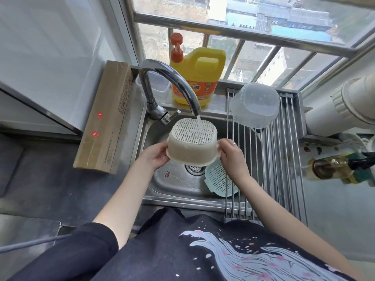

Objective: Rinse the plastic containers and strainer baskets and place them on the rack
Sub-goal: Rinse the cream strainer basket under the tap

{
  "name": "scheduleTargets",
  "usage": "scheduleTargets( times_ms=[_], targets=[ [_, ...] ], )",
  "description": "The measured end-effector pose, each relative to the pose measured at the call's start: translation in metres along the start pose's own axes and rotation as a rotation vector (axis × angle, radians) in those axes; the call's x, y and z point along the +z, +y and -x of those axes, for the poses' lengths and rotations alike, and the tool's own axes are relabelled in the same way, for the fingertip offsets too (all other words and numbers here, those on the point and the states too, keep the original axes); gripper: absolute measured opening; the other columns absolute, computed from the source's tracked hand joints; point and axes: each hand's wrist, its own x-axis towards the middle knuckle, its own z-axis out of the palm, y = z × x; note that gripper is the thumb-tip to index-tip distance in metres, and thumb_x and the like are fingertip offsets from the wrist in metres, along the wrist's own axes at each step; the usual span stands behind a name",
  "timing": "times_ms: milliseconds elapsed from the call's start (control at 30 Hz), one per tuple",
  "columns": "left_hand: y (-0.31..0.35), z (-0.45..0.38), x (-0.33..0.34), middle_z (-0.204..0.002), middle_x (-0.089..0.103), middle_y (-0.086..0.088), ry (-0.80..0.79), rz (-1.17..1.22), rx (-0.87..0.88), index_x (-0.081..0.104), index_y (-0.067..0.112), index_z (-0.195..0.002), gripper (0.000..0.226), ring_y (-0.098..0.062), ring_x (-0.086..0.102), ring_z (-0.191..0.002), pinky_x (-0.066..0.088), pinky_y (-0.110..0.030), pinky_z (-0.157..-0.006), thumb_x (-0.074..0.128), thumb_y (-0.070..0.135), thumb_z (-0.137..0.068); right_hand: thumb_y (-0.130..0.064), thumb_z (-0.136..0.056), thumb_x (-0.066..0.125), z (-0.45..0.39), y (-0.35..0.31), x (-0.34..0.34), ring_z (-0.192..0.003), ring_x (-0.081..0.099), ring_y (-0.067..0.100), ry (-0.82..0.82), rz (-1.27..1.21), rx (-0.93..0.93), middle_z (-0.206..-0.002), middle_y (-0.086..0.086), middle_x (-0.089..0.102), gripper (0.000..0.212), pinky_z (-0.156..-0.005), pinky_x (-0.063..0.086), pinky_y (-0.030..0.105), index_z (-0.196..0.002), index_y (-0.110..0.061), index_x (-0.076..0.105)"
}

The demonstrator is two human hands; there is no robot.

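Observation:
A white strainer basket is held upside down over the sink, its perforated bottom under the running stream from the faucet. My left hand grips its left rim and my right hand grips its right handle. A pale green strainer basket lies tilted in the sink at the right, partly hidden by my right forearm. A clear plastic container sits upside down at the far end of the roll-up metal rack.
A yellow detergent jug with an orange pump stands on the sill behind the faucet. A long cardboard box lies left of the sink. An oil bottle and white pipe are at the right.

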Motion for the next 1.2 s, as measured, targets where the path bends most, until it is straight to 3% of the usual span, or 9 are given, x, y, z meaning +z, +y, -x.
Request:
scheduleTargets(
  times_ms=[133, 267, 467, 567, 633, 767, 933, 1033, 1200],
  targets=[
    [-0.003, -0.002, 0.008, -0.062, 0.071, 0.0, -0.032, -0.049, 0.084, 0.062, 0.01, -0.093, 0.02, -0.01, 0.066, -0.058, 0.055, -0.023, -0.051, 0.042, 0.009, -0.099, 0.002, -0.091, 0.05, -0.007, 0.0, 0.002, -0.094, 0.064, 0.021, -0.056, -0.464, 0.458, -0.106, 0.003, 0.062, 0.021, -0.078, 0.057, 0.033, -0.105, -0.014, 0.053],
    [-0.009, -0.006, 0.01, -0.073, 0.07, 0.001, -0.064, -0.102, 0.12, 0.06, 0.012, -0.112, 0.02, -0.009, 0.066, -0.059, 0.055, -0.023, -0.053, 0.045, 0.014, -0.099, -0.012, -0.098, 0.049, -0.007, 0.005, 0.006, -0.091, 0.069, 0.021, -0.188, -0.881, 0.813, -0.12, 0.012, 0.06, 0.035, -0.072, 0.06, 0.029, -0.132, -0.013, 0.04],
    [-0.009, -0.003, 0.019, -0.072, 0.07, 0.004, -0.164, -0.036, 0.081, 0.061, 0.018, -0.103, 0.012, -0.007, 0.066, -0.06, 0.056, -0.024, -0.052, 0.052, 0.018, -0.096, -0.021, -0.095, 0.056, -0.01, 0.005, 0.011, -0.094, 0.064, 0.017, -0.251, -0.912, 0.867, -0.106, 0.002, 0.067, 0.04, -0.08, 0.055, 0.031, -0.131, -0.01, 0.044],
    [-0.002, 0.003, 0.03, -0.073, 0.073, 0.003, -0.207, 0.013, 0.093, 0.062, 0.017, -0.099, 0.009, -0.007, 0.068, -0.061, 0.057, -0.025, -0.055, 0.055, 0.018, -0.093, -0.033, -0.1, 0.043, -0.013, -0.002, 0.01, -0.085, 0.061, 0.021, -0.266, -1.037, 0.955, -0.103, 0.007, 0.065, 0.03, -0.086, 0.051, 0.039, -0.119, -0.014, 0.055],
    [0.003, 0.009, 0.038, -0.074, 0.073, 0.002, -0.229, 0.023, 0.099, 0.062, 0.017, -0.1, 0.01, -0.008, 0.069, -0.062, 0.058, -0.025, -0.055, 0.056, 0.017, -0.092, -0.05, -0.101, 0.025, -0.015, -0.006, 0.01, -0.094, 0.061, 0.028, -0.283, -1.212, 1.033, -0.106, 0.014, 0.061, 0.043, -0.094, 0.048, 0.049, -0.108, -0.02, 0.055],
    [0.008, 0.018, 0.053, -0.073, 0.074, 0.003, -0.258, -0.03, 0.113, 0.063, 0.018, -0.1, 0.011, -0.007, 0.069, -0.061, 0.057, -0.022, -0.055, 0.055, 0.014, -0.093, -0.064, -0.095, 0.01, -0.021, -0.014, 0.016, -0.098, 0.062, 0.032, -0.377, -1.333, 1.029, -0.11, 0.016, 0.062, 0.067, -0.083, 0.051, 0.053, -0.117, -0.021, 0.056],
    [0.01, 0.024, 0.061, -0.072, 0.074, 0.002, -0.27, -0.066, 0.094, 0.063, 0.016, -0.096, 0.009, -0.007, 0.07, -0.062, 0.058, -0.022, -0.059, 0.055, 0.013, -0.093, -0.065, -0.094, 0.016, -0.029, -0.021, 0.027, -0.089, 0.064, 0.032, -0.394, -1.326, 1.068, -0.106, 0.015, 0.064, 0.072, -0.081, 0.051, 0.055, -0.135, -0.016, 0.048],
    [0.009, 0.027, 0.06, -0.074, 0.074, -0.001, -0.282, -0.051, 0.073, 0.064, 0.014, -0.094, 0.009, -0.009, 0.07, -0.065, 0.058, -0.024, -0.066, 0.055, 0.011, -0.093, -0.063, -0.095, 0.017, -0.031, -0.02, 0.029, -0.086, 0.064, 0.031, -0.391, -1.36, 1.07, -0.097, 0.013, 0.065, 0.066, -0.08, 0.051, 0.053, -0.124, -0.016, 0.054],
    [0.009, 0.031, 0.056, -0.078, 0.074, -0.003, -0.313, -0.047, 0.009, 0.064, 0.013, -0.093, 0.01, -0.012, 0.071, -0.067, 0.059, -0.025, -0.064, 0.056, 0.008, -0.091, -0.05, -0.094, 0.041, -0.033, -0.028, 0.032, -0.08, 0.06, 0.033, -0.413, -1.367, 1.129, -0.075, 0.013, 0.068, 0.041, -0.07, 0.056, 0.048, -0.103, -0.014, 0.059]
  ],
)
